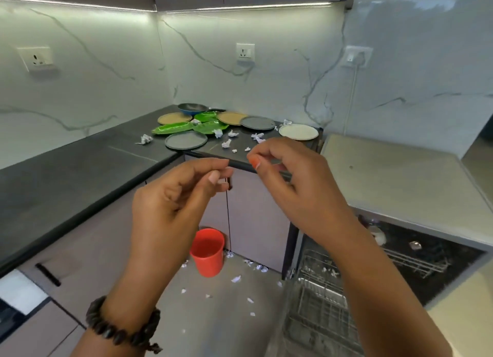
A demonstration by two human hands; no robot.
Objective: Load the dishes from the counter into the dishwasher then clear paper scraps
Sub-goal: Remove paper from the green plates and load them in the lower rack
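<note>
Both hands are raised in mid-air in front of the counter corner. My left hand (181, 194) and my right hand (288, 180) each have thumb and forefinger pinched together, with nothing visible in them. On the dark counter (80, 164) beyond lie two grey plates (186, 140) (257, 122), a white plate (298, 132), two tan plates (174, 118) (232, 117), green leaf-shaped plates (186, 128) and a blue pan (192, 108). Crumpled paper scraps (226, 143) are scattered among them. At the lower right the dishwasher (416, 255) stands open with its wire rack (317, 290) pulled out.
A red bin (208, 251) stands on the floor against the cabinet below my hands. More paper scraps (236, 278) litter the floor around it, and a few lie in the rack. A pale worktop (394, 175) runs above the dishwasher on the right.
</note>
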